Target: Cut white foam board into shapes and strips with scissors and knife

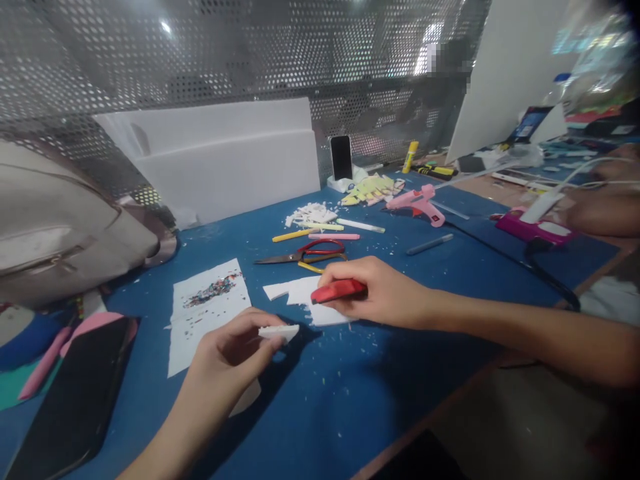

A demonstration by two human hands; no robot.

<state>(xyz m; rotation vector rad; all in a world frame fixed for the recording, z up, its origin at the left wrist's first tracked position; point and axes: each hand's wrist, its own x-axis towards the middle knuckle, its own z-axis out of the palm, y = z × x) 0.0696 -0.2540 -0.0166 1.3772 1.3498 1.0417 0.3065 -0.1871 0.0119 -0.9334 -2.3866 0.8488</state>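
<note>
My left hand (pixel 227 363) pinches a small white foam piece (pixel 280 331) between thumb and fingers, just above the blue tabletop. In my right hand (pixel 373 293) is a red utility knife (pixel 340 291); I cannot make out its blade. The knife is held over a jagged white foam sheet (pixel 327 315) lying on the table. Behind my right hand rest scissors (pixel 300 255) with red handles. To the left of the foam sheet, a white paper (pixel 183 347) carries a scatter of small dark and coloured bits.
White foam scraps (pixel 311 215) and several pens lie toward the back. A pink glue gun (pixel 419 204) is at right, its cord running to a magenta power strip (pixel 533 230). A black phone (pixel 70 400) and pale bag (pixel 55 227) are at left. Another person's arm (pixel 600 207) shows at far right.
</note>
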